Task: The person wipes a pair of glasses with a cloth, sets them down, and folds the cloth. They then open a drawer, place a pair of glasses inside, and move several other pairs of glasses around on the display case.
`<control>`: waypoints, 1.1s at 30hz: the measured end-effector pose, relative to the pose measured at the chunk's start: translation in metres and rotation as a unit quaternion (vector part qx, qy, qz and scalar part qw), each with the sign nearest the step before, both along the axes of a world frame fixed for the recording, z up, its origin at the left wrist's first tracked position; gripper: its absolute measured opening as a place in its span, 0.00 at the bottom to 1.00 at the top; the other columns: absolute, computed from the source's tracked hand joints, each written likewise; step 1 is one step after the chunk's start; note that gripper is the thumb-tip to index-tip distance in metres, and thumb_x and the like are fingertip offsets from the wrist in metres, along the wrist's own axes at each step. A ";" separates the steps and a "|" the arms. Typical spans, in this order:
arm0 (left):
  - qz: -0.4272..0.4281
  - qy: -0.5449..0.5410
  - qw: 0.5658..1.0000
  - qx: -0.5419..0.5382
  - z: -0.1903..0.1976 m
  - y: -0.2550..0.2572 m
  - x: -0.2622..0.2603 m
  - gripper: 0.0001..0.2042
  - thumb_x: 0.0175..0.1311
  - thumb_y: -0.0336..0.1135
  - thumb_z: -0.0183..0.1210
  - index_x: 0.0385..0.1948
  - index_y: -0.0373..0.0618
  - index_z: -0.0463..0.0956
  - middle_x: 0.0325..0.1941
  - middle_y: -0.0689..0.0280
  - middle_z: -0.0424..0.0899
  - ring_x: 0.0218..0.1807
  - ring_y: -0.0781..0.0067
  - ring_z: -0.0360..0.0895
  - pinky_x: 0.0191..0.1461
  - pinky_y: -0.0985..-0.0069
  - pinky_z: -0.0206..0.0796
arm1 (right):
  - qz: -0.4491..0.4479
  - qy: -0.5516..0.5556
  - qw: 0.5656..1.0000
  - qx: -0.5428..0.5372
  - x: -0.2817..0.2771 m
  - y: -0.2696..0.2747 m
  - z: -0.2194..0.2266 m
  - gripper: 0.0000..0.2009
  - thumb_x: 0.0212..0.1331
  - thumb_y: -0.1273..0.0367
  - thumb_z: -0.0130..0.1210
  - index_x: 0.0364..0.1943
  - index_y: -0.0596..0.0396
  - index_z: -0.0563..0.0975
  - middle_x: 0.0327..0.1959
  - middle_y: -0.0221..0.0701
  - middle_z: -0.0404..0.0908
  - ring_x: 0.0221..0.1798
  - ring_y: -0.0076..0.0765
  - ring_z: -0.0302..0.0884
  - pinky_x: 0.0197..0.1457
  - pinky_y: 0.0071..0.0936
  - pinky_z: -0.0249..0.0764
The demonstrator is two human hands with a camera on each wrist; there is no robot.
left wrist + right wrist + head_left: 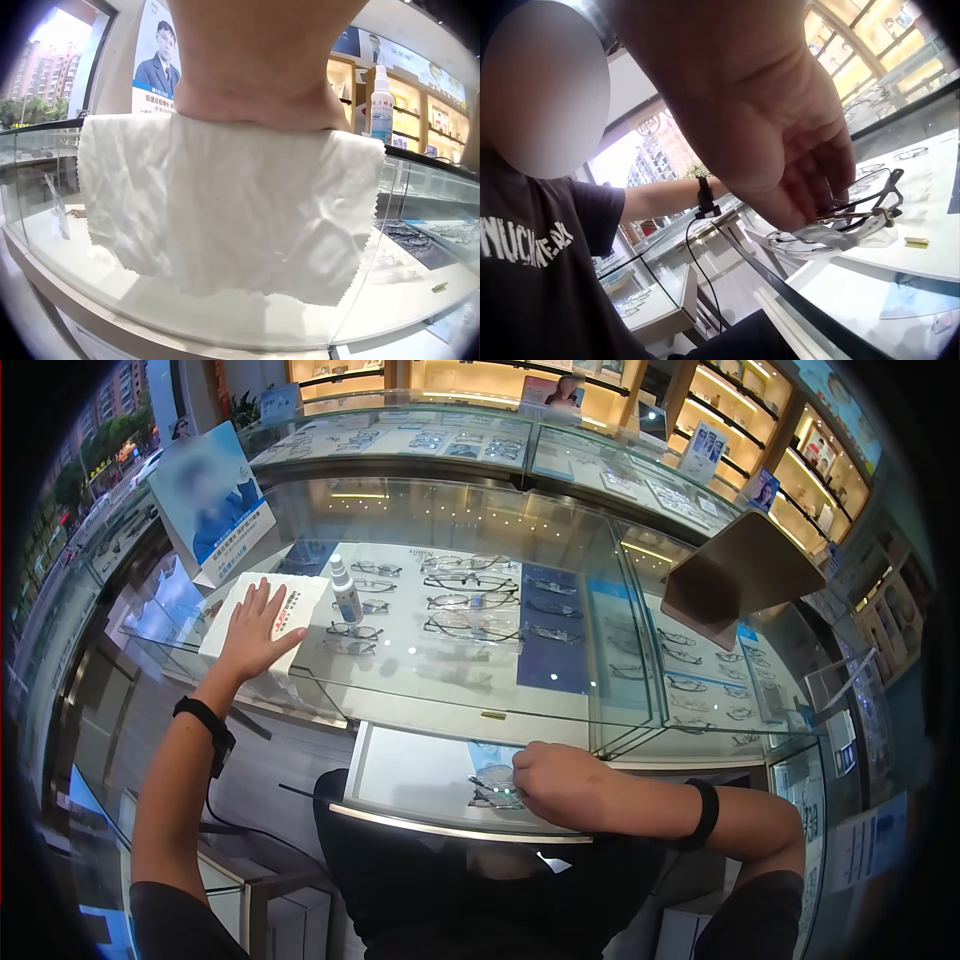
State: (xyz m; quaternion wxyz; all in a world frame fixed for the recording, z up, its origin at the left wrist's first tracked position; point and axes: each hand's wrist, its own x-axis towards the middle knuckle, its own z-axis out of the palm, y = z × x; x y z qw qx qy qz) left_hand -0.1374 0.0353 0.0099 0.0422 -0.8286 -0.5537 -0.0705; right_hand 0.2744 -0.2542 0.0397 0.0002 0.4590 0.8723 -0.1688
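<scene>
My left hand [257, 632] lies on a white cleaning cloth [240, 217] with its fingers spread. Zigzag-edged, the cloth drapes over the front edge of the glass counter and has red and black print on top. Just right of it stands a white spray bottle [345, 590]. My right hand [560, 785] pinches eyeglasses [862, 217] over a pulled-out white drawer [400, 775]. Dark and gold-coloured frame parts and clear lenses show below the fingertips in the right wrist view; I cannot tell whether it is one pair or two.
Rows of eyeglasses [470, 595] lie inside the glass showcase. A poster stand [210, 505] is at the back left, a brown tilted panel [740, 575] at the right. A blue leaflet [922, 296] lies in the drawer, which sits close before the person's lap.
</scene>
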 end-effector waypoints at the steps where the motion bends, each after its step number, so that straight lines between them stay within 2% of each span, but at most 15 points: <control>1: 0.001 0.000 1.000 -0.001 0.000 0.001 0.000 0.45 0.65 0.71 0.51 0.79 0.52 0.55 0.84 0.48 0.48 0.84 0.42 0.43 0.82 0.44 0.37 | 0.010 -0.015 1.000 0.018 0.002 0.001 -0.008 0.05 0.57 0.71 0.58 0.30 0.58 0.81 0.35 0.38 0.79 0.47 0.48 0.78 0.52 0.41 0.77; 3: 0.007 -0.003 1.000 -0.024 0.001 0.001 0.001 0.45 0.64 0.71 0.52 0.79 0.53 0.55 0.84 0.48 0.49 0.84 0.41 0.43 0.82 0.44 0.37 | 0.020 -0.029 0.999 0.035 0.008 0.008 -0.023 0.05 0.55 0.71 0.59 0.30 0.58 0.81 0.35 0.38 0.79 0.47 0.48 0.78 0.51 0.41 0.77; 5: 0.009 -0.003 1.000 -0.026 0.003 0.000 0.002 0.46 0.64 0.71 0.52 0.79 0.53 0.55 0.84 0.48 0.49 0.84 0.41 0.44 0.82 0.44 0.37 | 0.008 -0.069 0.996 0.059 0.016 0.017 -0.036 0.04 0.48 0.75 0.57 0.27 0.59 0.82 0.37 0.39 0.80 0.46 0.47 0.78 0.52 0.39 0.77; 9: 0.008 -0.004 1.000 -0.019 0.002 0.000 0.003 0.46 0.64 0.71 0.53 0.79 0.53 0.55 0.83 0.48 0.51 0.83 0.41 0.45 0.82 0.44 0.37 | -0.023 -0.069 0.993 0.096 0.052 0.045 -0.073 0.04 0.47 0.75 0.58 0.26 0.57 0.82 0.36 0.37 0.80 0.46 0.47 0.78 0.51 0.39 0.76; 11: 0.010 -0.009 1.000 -0.018 0.001 0.000 0.002 0.46 0.64 0.70 0.53 0.79 0.53 0.55 0.83 0.48 0.51 0.83 0.41 0.46 0.82 0.44 0.37 | -0.046 -0.105 0.978 0.176 0.070 0.062 -0.092 0.03 0.47 0.73 0.58 0.25 0.55 0.81 0.35 0.36 0.80 0.45 0.46 0.78 0.50 0.39 0.75; 15: 0.011 -0.016 1.000 -0.017 0.004 -0.003 0.005 0.45 0.64 0.70 0.53 0.78 0.53 0.56 0.83 0.48 0.52 0.83 0.42 0.46 0.82 0.44 0.37 | -0.164 -0.071 0.957 0.228 0.094 0.090 -0.111 0.02 0.47 0.73 0.57 0.25 0.55 0.80 0.33 0.36 0.79 0.45 0.43 0.77 0.52 0.40 0.73; 16: 0.011 -0.016 1.000 -0.018 0.004 -0.003 0.004 0.45 0.64 0.70 0.53 0.78 0.53 0.56 0.83 0.48 0.52 0.83 0.42 0.46 0.82 0.44 0.37 | -0.164 -0.072 0.957 0.228 0.104 0.099 -0.121 0.02 0.47 0.73 0.57 0.25 0.55 0.80 0.33 0.36 0.79 0.45 0.43 0.77 0.52 0.40 0.73; 18: 0.011 -0.016 1.000 -0.017 0.004 -0.002 0.004 0.44 0.64 0.69 0.54 0.78 0.53 0.57 0.83 0.48 0.52 0.83 0.42 0.46 0.82 0.45 0.38 | -0.175 -0.034 0.928 0.326 0.120 0.117 -0.139 0.03 0.49 0.71 0.62 0.25 0.55 0.81 0.34 0.34 0.79 0.45 0.46 0.77 0.51 0.41 0.73; 21: 0.015 -0.027 0.999 -0.026 0.007 -0.004 0.006 0.46 0.62 0.71 0.54 0.77 0.51 0.59 0.83 0.48 0.52 0.84 0.44 0.45 0.83 0.48 0.37 | -0.177 -0.046 0.923 0.339 0.119 0.128 -0.148 0.02 0.45 0.73 0.57 0.24 0.54 0.80 0.33 0.34 0.78 0.45 0.43 0.77 0.54 0.41 0.72; 28: 0.015 -0.032 0.999 -0.026 0.007 -0.004 0.006 0.46 0.62 0.70 0.55 0.77 0.50 0.60 0.83 0.48 0.53 0.84 0.45 0.45 0.83 0.49 0.37 | -0.223 -0.110 0.908 0.337 0.132 0.146 -0.190 0.05 0.47 0.73 0.56 0.27 0.54 0.83 0.36 0.34 0.81 0.49 0.43 0.78 0.58 0.42 0.70; 30: 0.013 -0.034 0.999 -0.023 0.007 -0.004 0.007 0.45 0.62 0.70 0.55 0.77 0.50 0.60 0.82 0.48 0.53 0.84 0.45 0.45 0.83 0.49 0.37 | -0.248 -0.128 0.909 0.309 0.137 0.147 -0.197 0.04 0.50 0.71 0.59 0.29 0.52 0.84 0.39 0.33 0.81 0.53 0.42 0.76 0.64 0.42 0.67; 33: 0.012 -0.034 0.999 -0.022 0.008 -0.004 0.008 0.45 0.62 0.69 0.55 0.76 0.50 0.60 0.82 0.48 0.53 0.84 0.45 0.46 0.83 0.48 0.37 | -0.244 -0.148 0.907 0.308 0.136 0.148 -0.195 0.05 0.51 0.71 0.59 0.30 0.52 0.85 0.39 0.33 0.82 0.54 0.42 0.76 0.70 0.43 0.65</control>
